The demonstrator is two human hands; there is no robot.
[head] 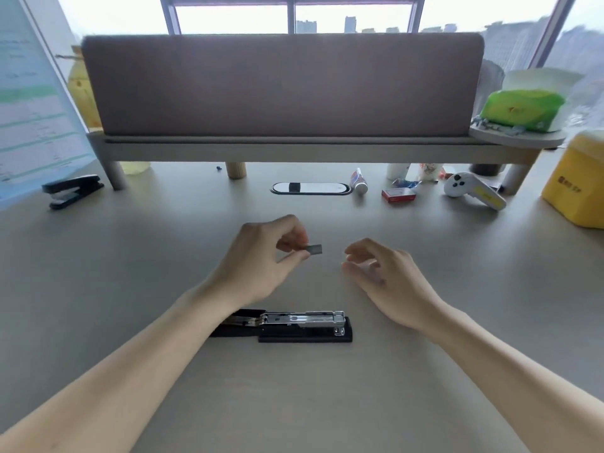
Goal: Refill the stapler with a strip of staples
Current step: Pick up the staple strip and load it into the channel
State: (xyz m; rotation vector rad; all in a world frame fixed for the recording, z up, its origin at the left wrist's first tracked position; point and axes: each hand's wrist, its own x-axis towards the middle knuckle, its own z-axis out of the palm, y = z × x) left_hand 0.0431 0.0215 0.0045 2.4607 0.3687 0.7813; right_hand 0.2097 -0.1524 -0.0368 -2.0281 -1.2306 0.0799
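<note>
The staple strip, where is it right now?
The staple strip is pinched in the left hand, held above the table, beyond the open stapler.

— What lay along the back of the desk (98,273)?

— A padded grey divider (281,86) stood on a low wooden shelf (294,152). At far left a second, closed black stapler (72,190) sat beside a leaning printed sheet (32,109).

— And toward the right?

— A small tube (359,183) stood upright near an oval cable port (311,188). Just right of it lay a red box (398,195), then a white handheld controller (474,191) with a yellow grip. A yellow container (577,188) stood at the edge, and a green tissue pack (521,109) rested on the shelf's round end.
</note>
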